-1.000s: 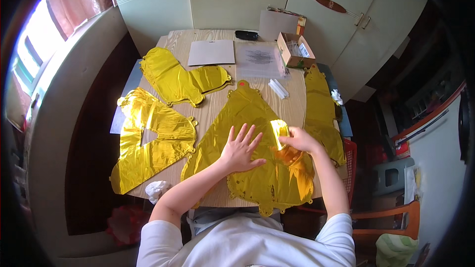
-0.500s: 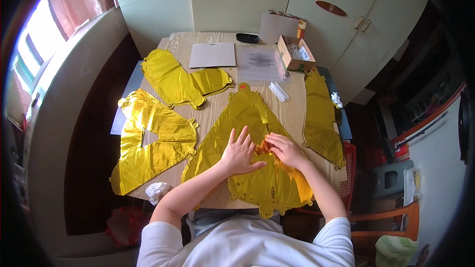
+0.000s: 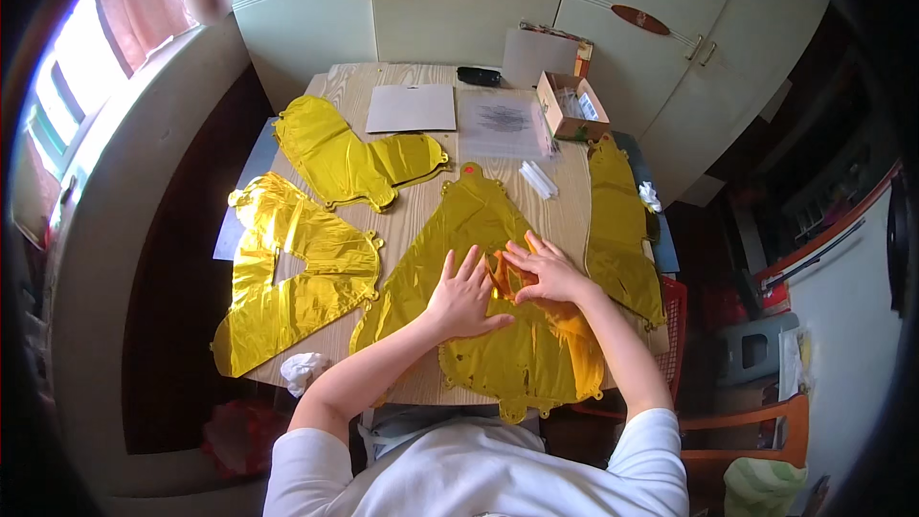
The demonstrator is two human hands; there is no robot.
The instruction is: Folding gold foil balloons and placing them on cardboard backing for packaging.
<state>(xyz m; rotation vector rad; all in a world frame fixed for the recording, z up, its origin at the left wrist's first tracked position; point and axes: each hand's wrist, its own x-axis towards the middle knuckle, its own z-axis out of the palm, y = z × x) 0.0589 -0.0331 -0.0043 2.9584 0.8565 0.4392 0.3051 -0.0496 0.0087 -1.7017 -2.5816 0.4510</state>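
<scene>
A flat, deflated gold foil balloon (image 3: 479, 220) lies in front of me, wide toward me and narrow at its far end, where a small red spot shows. My left hand (image 3: 461, 302) rests on its middle, palm down with fingers spread. Just to the right, my right hand (image 3: 550, 273) lies open on the foil, its fingers stretched forward and left. Orange reflections glow on the foil between and beside the hands. Neither hand grips anything. Around it lie more flat gold foil balloons: an angled one (image 3: 321, 148) at far left, a looped one (image 3: 330, 273) at left, a long one (image 3: 617, 220) at right.
At the table's back are a grey-white card (image 3: 412, 108), a clear plastic sleeve (image 3: 500, 124), a black case (image 3: 479, 76) and a small open box (image 3: 572, 105). White plastic tubes (image 3: 538, 180) lie nearer. Crumpled tissue (image 3: 302, 373) sits at the left front edge.
My right hand has opened from a bent-finger pose and spread flat, its fingers reaching farther forward. The foil beneath it has shifted slightly. My left hand stays in place.
</scene>
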